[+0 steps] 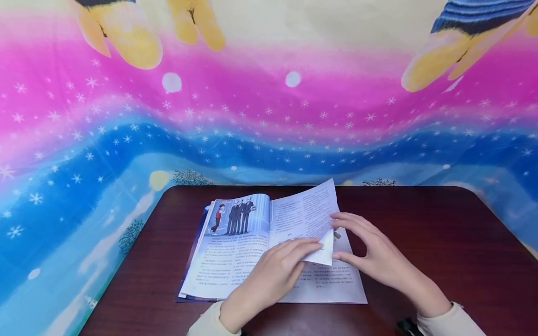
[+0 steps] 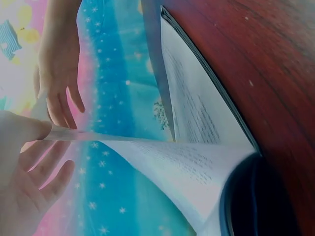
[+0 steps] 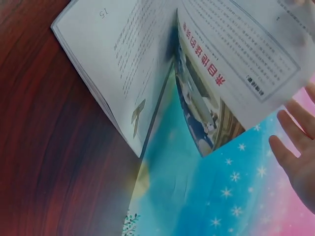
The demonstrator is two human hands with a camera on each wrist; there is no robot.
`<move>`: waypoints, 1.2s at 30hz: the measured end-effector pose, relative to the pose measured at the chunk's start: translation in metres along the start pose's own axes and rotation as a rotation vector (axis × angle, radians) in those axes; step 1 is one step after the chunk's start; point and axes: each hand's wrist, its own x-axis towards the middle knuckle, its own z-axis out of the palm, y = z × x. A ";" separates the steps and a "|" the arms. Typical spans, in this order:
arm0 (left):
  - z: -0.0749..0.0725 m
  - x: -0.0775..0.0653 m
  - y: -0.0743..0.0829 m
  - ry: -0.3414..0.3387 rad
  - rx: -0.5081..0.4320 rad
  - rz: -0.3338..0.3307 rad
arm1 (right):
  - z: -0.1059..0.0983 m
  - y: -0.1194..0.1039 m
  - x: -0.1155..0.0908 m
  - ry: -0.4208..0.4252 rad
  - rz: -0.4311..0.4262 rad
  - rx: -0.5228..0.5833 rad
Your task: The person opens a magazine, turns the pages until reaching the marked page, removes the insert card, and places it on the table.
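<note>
An open magazine [image 1: 227, 266] lies on the table, its left page showing a picture of suited figures over columns of text. One right-hand page [image 1: 300, 214] is lifted and bends up from the spine. My left hand [image 1: 273, 270] pinches that page near its lower corner; in the left wrist view the thumb [image 2: 29, 129] lies on one side of the sheet. At the page's outer edge is my right hand [image 1: 378, 252], fingers extended and thumb apart. The right wrist view shows red heading characters and a colour picture [image 3: 206, 118] on the raised sheet, with spread fingers beside it.
A dark red-brown wooden table [image 1: 437, 233] with rounded far corners bears the magazine. Behind it hangs a pink and blue curtain [image 1: 269, 121] printed with snowflakes. Pale sleeves [image 1: 451, 322] cover both forearms. Another right-hand page [image 1: 344, 284] lies beneath the lifted one.
</note>
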 end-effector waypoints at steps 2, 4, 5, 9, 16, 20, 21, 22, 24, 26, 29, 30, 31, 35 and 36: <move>-0.002 -0.002 -0.003 0.026 -0.011 -0.019 | -0.003 0.000 -0.001 0.015 -0.006 0.015; -0.005 -0.006 -0.006 0.053 -0.016 -0.042 | -0.005 0.000 -0.002 0.018 -0.002 0.014; -0.006 -0.008 -0.008 0.064 -0.014 -0.057 | -0.005 0.000 -0.003 0.015 0.002 0.007; -0.016 -0.020 -0.015 0.100 0.025 -0.106 | -0.007 0.001 -0.007 -0.015 0.009 -0.027; -0.036 -0.042 -0.031 0.114 0.097 -0.195 | -0.007 0.009 -0.017 -0.095 0.045 -0.102; -0.045 -0.055 -0.037 0.104 0.122 -0.278 | -0.006 0.013 -0.024 -0.135 0.075 -0.148; -0.047 -0.058 -0.039 0.101 0.128 -0.301 | -0.006 0.014 -0.025 -0.139 0.074 -0.159; -0.049 -0.062 -0.041 0.098 0.132 -0.326 | -0.005 0.015 -0.027 -0.143 0.074 -0.167; -0.052 -0.069 -0.044 0.097 0.142 -0.364 | -0.005 0.016 -0.030 -0.156 0.082 -0.175; -0.055 -0.076 -0.047 0.107 0.153 -0.388 | -0.005 0.017 -0.032 -0.171 0.087 -0.179; -0.059 -0.084 -0.052 0.116 0.156 -0.410 | -0.005 0.018 -0.035 -0.198 0.116 -0.180; -0.060 -0.086 -0.053 0.120 0.161 -0.415 | -0.005 0.019 -0.036 -0.203 0.121 -0.183; -0.061 -0.088 -0.055 0.116 0.160 -0.423 | -0.004 0.019 -0.038 -0.205 0.127 -0.188; -0.064 -0.093 -0.059 0.091 0.169 -0.474 | -0.001 0.023 -0.042 -0.202 0.117 -0.193; -0.065 -0.095 -0.060 0.084 0.172 -0.488 | 0.000 0.024 -0.043 -0.201 0.113 -0.196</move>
